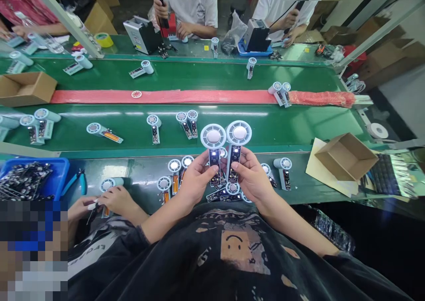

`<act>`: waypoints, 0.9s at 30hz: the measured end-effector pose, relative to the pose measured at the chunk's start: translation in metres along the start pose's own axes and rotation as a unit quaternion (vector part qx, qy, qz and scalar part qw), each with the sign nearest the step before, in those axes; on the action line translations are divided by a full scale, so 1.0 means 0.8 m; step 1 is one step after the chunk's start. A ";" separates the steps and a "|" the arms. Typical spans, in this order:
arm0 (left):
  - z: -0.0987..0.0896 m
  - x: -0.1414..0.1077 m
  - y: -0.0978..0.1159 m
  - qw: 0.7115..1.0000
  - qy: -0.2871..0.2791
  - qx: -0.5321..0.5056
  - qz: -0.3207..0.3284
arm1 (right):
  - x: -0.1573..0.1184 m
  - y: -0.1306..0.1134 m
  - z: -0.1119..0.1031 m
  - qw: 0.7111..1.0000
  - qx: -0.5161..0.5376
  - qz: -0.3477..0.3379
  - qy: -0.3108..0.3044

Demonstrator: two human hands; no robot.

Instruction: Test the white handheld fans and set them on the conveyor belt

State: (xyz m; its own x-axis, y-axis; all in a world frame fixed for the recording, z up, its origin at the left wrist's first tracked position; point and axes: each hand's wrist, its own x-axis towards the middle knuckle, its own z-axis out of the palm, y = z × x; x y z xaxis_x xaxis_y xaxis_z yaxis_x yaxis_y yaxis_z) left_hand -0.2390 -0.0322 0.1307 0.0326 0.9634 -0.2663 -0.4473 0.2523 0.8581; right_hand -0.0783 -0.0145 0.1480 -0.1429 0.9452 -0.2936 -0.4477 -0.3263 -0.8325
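My left hand [195,179] is closed around the handle of a light-blue handheld fan [213,136], its thumb on the bare circuit board. A second handheld fan [239,133] is gripped in my right hand [254,177], thumb on its board too. Both fans stand upright side by side, round heads up and close together, with a small white light showing on each board. Below and behind my hands lie several more fan units and loose circuit boards [224,197] on the bench. To the left are fans with orange parts in their handles [175,177].
Fan units [153,128] lie along the green conveyor [133,119]. A co-worker's hands [114,201] handle a fan at my left, near blue pliers [79,181] and a blue bin [63,168]. An open cardboard box [345,157] sits at right. Other people work across the line.
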 end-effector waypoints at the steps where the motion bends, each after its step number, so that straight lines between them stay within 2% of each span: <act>1: 0.001 0.000 0.001 1.000 -0.002 -0.002 0.001 | -0.001 -0.001 0.000 1.000 0.002 0.001 -0.004; 13: 0.002 -0.002 0.001 1.000 0.004 -0.002 0.012 | -0.003 0.001 -0.005 1.000 -0.004 -0.007 -0.025; 27: 0.007 -0.006 0.008 1.000 0.002 -0.003 0.018 | -0.003 0.003 -0.002 1.000 -0.016 -0.011 0.000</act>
State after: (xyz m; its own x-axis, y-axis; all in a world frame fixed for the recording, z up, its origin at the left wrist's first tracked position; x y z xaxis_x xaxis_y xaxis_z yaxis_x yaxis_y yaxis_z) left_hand -0.2368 -0.0344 0.1398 0.0116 0.9715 -0.2369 -0.4534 0.2163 0.8647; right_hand -0.0776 -0.0179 0.1458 -0.1336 0.9518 -0.2760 -0.4213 -0.3066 -0.8535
